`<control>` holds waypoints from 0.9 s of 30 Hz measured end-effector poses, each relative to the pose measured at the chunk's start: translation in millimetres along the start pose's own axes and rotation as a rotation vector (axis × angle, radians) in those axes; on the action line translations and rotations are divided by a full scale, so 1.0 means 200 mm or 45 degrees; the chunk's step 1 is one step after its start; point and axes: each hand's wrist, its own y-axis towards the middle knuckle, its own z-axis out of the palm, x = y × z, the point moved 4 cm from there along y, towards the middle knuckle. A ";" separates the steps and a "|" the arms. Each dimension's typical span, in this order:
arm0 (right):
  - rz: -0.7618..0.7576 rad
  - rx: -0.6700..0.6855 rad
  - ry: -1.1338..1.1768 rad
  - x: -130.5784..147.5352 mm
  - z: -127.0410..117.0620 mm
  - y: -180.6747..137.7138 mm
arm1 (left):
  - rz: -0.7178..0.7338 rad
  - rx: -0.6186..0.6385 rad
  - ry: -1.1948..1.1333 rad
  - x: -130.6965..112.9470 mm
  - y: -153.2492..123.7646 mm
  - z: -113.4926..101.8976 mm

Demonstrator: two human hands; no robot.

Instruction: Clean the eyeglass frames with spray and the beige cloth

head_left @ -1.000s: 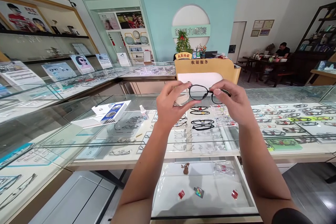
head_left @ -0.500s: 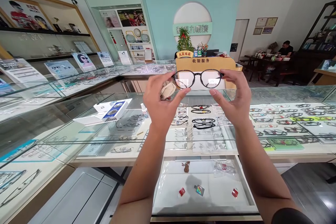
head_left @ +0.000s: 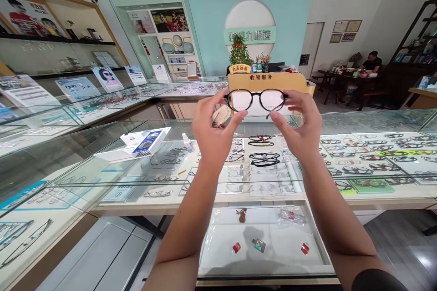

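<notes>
A pair of black round-framed eyeglasses is held up in front of me, above the glass counter, lenses upright. My left hand grips the frame's left end between fingers and thumb, and a crumpled beige cloth is tucked in its palm. My right hand pinches the right end near the hinge, thumb below the lens. The temples point toward the far side and are mostly hidden behind the lenses and fingers.
Below is a glass display counter with rows of eyeglasses. On top stand an opened white-and-blue box and a small spray bottle. An open white drawer juts out beneath. A person sits at a far table.
Both hands have come slightly closer together with the eyeglasses. The right hand has shifted a little left, and the left hand a little right, uncovering the spray bottle.
</notes>
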 end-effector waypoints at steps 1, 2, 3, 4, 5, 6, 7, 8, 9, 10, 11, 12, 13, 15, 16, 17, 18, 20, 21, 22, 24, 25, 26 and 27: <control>0.008 -0.001 0.007 -0.01 0.00 0.00 | -0.013 0.000 -0.004 0.01 0.00 0.01; 0.016 -0.004 0.013 -0.01 0.00 0.00 | -0.026 -0.001 -0.008 0.01 -0.01 0.01; 0.026 -0.005 0.019 -0.02 0.01 0.00 | -0.038 -0.005 -0.014 0.02 -0.01 0.02; 0.039 -0.004 0.023 -0.02 0.01 0.00 | -0.048 -0.013 -0.023 0.02 -0.01 0.02; 0.051 -0.005 0.027 -0.02 0.01 0.00 | -0.053 -0.023 -0.036 0.02 -0.01 0.02; 0.063 -0.005 0.034 -0.02 0.01 0.00 | -0.054 -0.032 -0.048 0.02 -0.01 0.02; 0.075 -0.004 0.044 -0.03 0.01 0.00 | -0.052 -0.040 -0.057 0.01 -0.01 0.02; 0.085 -0.004 0.058 -0.03 0.01 0.00 | -0.050 -0.044 -0.059 0.01 -0.02 0.02; 0.093 -0.004 0.074 -0.03 0.01 0.00 | -0.050 -0.047 -0.055 0.00 -0.02 0.02; 0.101 -0.003 0.089 -0.03 0.01 0.00 | -0.049 -0.048 -0.049 0.00 -0.02 0.02; 0.109 -0.001 0.102 -0.03 0.01 0.00 | -0.049 -0.048 -0.047 0.00 -0.02 0.03; 0.116 0.001 0.114 -0.04 0.01 -0.01 | -0.050 -0.048 -0.053 -0.01 -0.02 0.03; 0.121 0.001 0.124 -0.04 0.01 -0.01 | -0.049 -0.047 -0.069 -0.01 -0.02 0.03; 0.132 0.007 0.137 -0.05 0.01 -0.01 | -0.045 -0.045 -0.109 -0.01 -0.02 0.03; 0.135 0.009 0.141 -0.06 0.02 -0.01 | -0.043 -0.045 -0.120 -0.01 -0.02 0.03; 0.135 0.009 0.144 -0.07 0.02 -0.01 | -0.038 -0.049 -0.122 -0.01 -0.02 0.03; 0.132 0.009 0.144 -0.08 0.02 -0.01 | -0.032 -0.056 -0.119 -0.01 -0.02 0.03; 0.118 0.002 0.140 -0.09 0.02 -0.01 | -0.017 -0.071 -0.107 -0.01 -0.02 0.03; 0.110 -0.001 0.137 -0.09 0.02 -0.01 | -0.009 -0.079 -0.105 -0.01 -0.02 0.03; 0.104 -0.002 0.133 -0.09 0.02 -0.01 | -0.003 -0.082 -0.105 -0.01 -0.02 0.03; 0.099 -0.001 0.128 -0.10 0.02 -0.01 | 0.006 -0.087 -0.104 -0.02 -0.02 0.03; 0.100 0.001 0.128 -0.10 0.03 -0.01 | 0.008 -0.089 -0.097 -0.02 -0.02 0.03; 0.102 0.002 0.130 -0.10 0.03 -0.02 | 0.008 -0.090 -0.087 -0.02 -0.02 0.03; 0.105 0.003 0.135 -0.10 0.03 -0.02 | 0.008 -0.092 -0.075 -0.02 -0.02 0.02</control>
